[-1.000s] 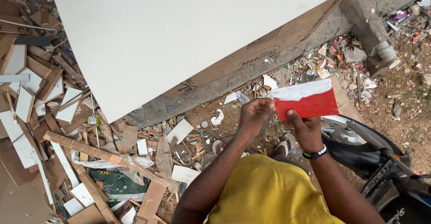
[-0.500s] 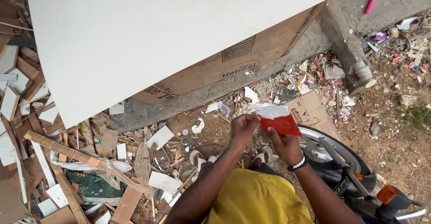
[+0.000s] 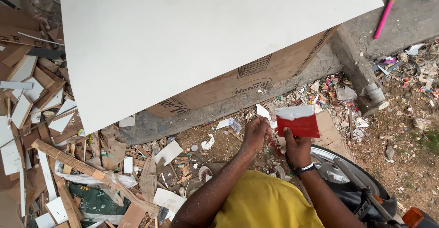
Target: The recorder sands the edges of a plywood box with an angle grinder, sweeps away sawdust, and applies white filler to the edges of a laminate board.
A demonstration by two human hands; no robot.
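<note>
Outdoor dirt ground (image 3: 402, 164), littered with wood scraps (image 3: 55, 155) and rubbish. Big white board (image 3: 192, 40) leans over a cardboard box (image 3: 256, 75); pink-handled broom (image 3: 384, 18) on the concrete behind. Right hand (image 3: 298, 148) grip closed on a red scraper (image 3: 299, 124) carrying white paste along its top edge, held above the ground in front of the person. Left hand (image 3: 256, 134) curled just beside the scraper's left edge; can't tell what it holds.

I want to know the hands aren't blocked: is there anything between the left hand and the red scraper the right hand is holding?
Nothing visible. The right hand grips the red scraper from below, white paste along its top edge. The left hand is closed just beside its left edge, with only open air and littered ground behind.
</note>
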